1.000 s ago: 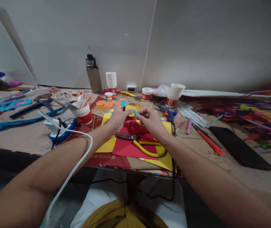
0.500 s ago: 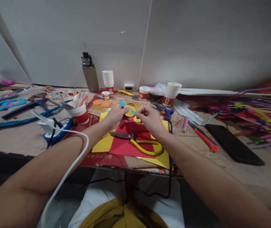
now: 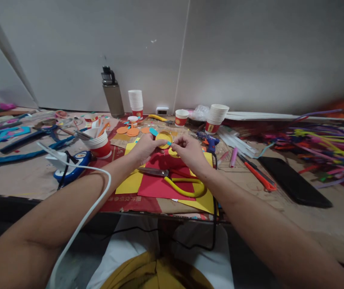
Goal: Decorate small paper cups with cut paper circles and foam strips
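Gripping the yellow round piece (image 3: 163,138) at its near left side, the fingers of your left hand (image 3: 144,147) were closed on it. The fingers of your right hand (image 3: 190,151) were pinched around the teal strip (image 3: 169,143), positioned at the near right side of that piece, between both sets of fingers. Whether the strip touched the rim could not be told. A teal tab (image 3: 153,131) showed just beyond the left fingers, and a yellow disc (image 3: 173,152) just below the right fingers. Nearer to you than the fingers, scissors (image 3: 165,173) rested on a red sheet (image 3: 150,190) on the desk (image 3: 24,176). Orange discs (image 3: 133,132) lay beyond the left fingers; a blue glue gun (image 3: 212,143) lay right of the right fingers.
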Available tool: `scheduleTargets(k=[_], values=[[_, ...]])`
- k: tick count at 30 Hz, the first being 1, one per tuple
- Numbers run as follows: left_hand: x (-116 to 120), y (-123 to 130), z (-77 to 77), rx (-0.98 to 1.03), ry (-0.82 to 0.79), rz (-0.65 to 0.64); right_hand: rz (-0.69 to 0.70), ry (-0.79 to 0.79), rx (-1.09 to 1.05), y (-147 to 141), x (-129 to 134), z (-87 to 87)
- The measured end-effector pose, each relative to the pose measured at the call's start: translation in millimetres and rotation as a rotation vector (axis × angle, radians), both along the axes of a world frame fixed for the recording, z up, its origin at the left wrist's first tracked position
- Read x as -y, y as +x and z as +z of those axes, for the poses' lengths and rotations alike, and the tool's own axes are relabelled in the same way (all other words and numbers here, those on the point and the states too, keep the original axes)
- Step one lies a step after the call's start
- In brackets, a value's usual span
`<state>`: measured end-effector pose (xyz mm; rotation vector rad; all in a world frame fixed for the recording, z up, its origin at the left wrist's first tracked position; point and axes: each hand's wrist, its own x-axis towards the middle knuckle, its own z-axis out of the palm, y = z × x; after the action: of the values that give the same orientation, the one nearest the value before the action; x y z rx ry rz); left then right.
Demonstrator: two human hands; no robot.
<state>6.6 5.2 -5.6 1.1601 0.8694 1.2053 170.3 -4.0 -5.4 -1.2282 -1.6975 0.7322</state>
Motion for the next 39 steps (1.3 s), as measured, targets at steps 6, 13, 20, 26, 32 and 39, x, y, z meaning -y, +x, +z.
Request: scheduleTargets(k=[6,13,20,26,32,39], values=[[1.3,1.2,3.0,0.023,-0.028,0.018,0.057,-0.022,-0.099,-2.8,2.1,2.0],[-6.5,-2.4,0.6,0.166,-0.104,0.123,0.094,-0.115,-0.285,-1.6,-3.2,-0.6],[-5.2,-2.3,0.8,0.149,-0.115,0.103,0.098,-0.072,-0.060,-1.6,-0.9,-1.0],[-2.2,0.1,3.2,0.126,-0.124,0.104,0.045,-0.047,0.027,-2.1,3.5,2.2],[-2.4,2.9,2.7,0.250,-0.118,0.072,0.055,-0.077,0.011,-3.4,5.5,2.2],[1.2,0.8,4.0,0.168,-0.099,0.023,0.086,-0.026,-0.036,-3.6,5.8,4.8]])
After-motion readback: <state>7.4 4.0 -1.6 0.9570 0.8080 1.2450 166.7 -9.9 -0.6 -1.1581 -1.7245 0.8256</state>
